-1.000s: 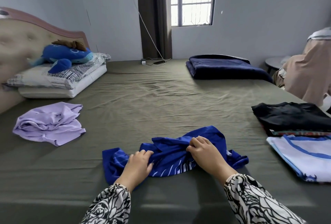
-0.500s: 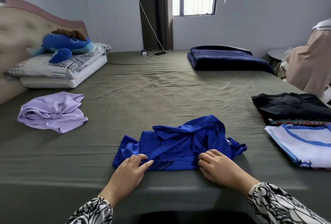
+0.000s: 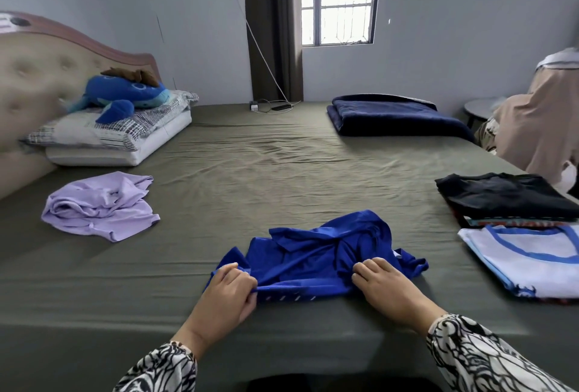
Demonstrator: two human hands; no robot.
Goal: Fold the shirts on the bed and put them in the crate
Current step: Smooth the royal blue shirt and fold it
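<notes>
Left hand now pinching blue shirt hem; lilac shirt left

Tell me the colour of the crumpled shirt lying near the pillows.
The crumpled shirt is light purple, a plain lilac, seen in the head view.

Since a second ago both hands have drawn the blue shirt toward the near bed edge. The left hand now pinches its near hem; the right hand grips bunched cloth.
</notes>
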